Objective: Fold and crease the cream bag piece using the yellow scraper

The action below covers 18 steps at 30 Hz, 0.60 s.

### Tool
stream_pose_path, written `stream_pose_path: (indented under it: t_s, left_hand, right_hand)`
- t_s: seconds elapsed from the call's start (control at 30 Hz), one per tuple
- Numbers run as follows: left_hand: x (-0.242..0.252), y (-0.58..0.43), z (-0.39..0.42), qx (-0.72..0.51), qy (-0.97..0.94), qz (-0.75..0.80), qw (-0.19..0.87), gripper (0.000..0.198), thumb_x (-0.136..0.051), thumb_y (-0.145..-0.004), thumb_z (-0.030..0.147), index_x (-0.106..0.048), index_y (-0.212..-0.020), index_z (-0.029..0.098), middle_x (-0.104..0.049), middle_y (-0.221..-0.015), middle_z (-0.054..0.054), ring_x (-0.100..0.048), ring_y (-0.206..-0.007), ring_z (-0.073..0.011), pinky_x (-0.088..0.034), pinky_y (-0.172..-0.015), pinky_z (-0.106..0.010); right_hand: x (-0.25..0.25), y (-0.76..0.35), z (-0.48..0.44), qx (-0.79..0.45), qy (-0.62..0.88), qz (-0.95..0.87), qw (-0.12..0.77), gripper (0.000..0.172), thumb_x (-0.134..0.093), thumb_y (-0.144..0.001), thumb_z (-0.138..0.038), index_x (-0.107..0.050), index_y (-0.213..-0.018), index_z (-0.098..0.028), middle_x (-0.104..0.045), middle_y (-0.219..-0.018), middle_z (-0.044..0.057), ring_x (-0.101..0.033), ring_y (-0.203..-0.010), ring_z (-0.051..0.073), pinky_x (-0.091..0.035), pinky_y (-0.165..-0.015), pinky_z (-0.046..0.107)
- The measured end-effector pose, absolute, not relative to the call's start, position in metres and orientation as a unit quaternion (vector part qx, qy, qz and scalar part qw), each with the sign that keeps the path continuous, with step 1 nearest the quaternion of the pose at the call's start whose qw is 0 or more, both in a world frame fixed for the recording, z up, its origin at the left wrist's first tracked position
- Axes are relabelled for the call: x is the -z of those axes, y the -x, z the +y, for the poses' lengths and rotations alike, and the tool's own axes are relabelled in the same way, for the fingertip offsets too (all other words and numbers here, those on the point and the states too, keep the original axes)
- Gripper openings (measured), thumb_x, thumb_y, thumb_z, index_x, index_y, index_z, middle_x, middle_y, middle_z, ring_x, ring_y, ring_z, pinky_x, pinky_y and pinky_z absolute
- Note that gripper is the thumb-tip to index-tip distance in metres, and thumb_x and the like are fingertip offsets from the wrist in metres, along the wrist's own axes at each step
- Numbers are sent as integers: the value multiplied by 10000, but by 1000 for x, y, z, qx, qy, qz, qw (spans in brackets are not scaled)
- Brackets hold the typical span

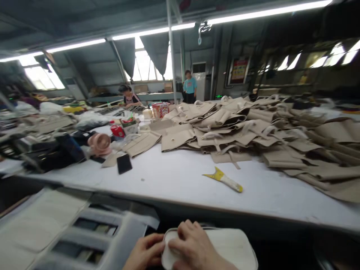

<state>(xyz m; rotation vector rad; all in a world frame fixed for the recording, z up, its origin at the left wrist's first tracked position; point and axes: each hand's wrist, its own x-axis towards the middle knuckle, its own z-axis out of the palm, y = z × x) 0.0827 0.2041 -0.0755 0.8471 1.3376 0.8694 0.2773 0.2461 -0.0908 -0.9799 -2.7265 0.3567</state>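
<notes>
Low in the view lies a white, flat piece with rounded corners and a raised edge point(232, 243), possibly a bag panel; its exact kind I cannot tell. My left hand point(146, 250) grips its left edge between thumb and fingers. My right hand point(194, 245) bears down on its left part with bent fingers, thumb towards the left hand. Whatever is under the right fingers is hidden. Beyond the hands, on the white table point(168, 176), rests a yellow tool with a pale wrapped handle point(225, 180).
A big heap of beige bag pieces point(225, 127) covers the table's back and right. A black flat object point(124, 164), a pink round fan-like item point(99, 143) and a red bottle point(117, 129) are at left. Pale panels point(47, 217) lie lower left. Two people point(190, 86) are farther back.
</notes>
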Motion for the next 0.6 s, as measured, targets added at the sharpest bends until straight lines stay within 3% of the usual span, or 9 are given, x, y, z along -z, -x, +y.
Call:
stream_pose_path:
  t_s: [0.13,0.2,0.33,0.5,0.6]
  left_hand:
    - [80,-75,200,-377,-426,519,638,433,-693,-818,459,-740,-1095,129,-737,-1008,-119,-669,-969,-294,-543,-805,-346]
    - [79,-73,200,-367,-452,525,621,395,-654,-845,425,-742,-1102,137,-744,-991,-108,-671,-951,-281,-543,-794,-336]
    - [74,-73,200,-354,-500,565,553,312,-606,-862,356,-768,-1034,151,-754,-900,-75,-658,-829,-229,-500,-710,-284]
    - [58,-79,202,-292,-590,653,376,230,-569,-838,285,-767,-799,174,-718,-746,-52,-609,-718,-190,-404,-665,-277]
    - [50,-81,207,-261,-602,669,348,199,-556,-791,230,-741,-742,177,-705,-692,-41,-605,-662,-185,-383,-618,-276]
  right_hand:
    - [73,-284,239,-180,337,-915,133,337,-713,-788,-371,-568,-1091,-353,-534,-1072,5,-474,-966,235,-345,-798,405]
    - [69,-286,239,-189,327,-917,126,301,-683,-816,-344,-564,-1092,-358,-529,-1077,10,-460,-970,238,-320,-801,408]
    - [71,-283,242,-181,315,-925,106,253,-687,-817,-334,-569,-1042,-338,-522,-1072,17,-455,-977,245,-297,-796,406]
    - [72,-278,249,-167,308,-933,75,226,-696,-816,-337,-576,-1008,-326,-516,-1049,21,-465,-970,249,-302,-775,393]
    - [70,-277,251,-172,306,-934,69,221,-684,-830,-327,-573,-1021,-337,-515,-1058,18,-470,-976,250,-303,-772,390]
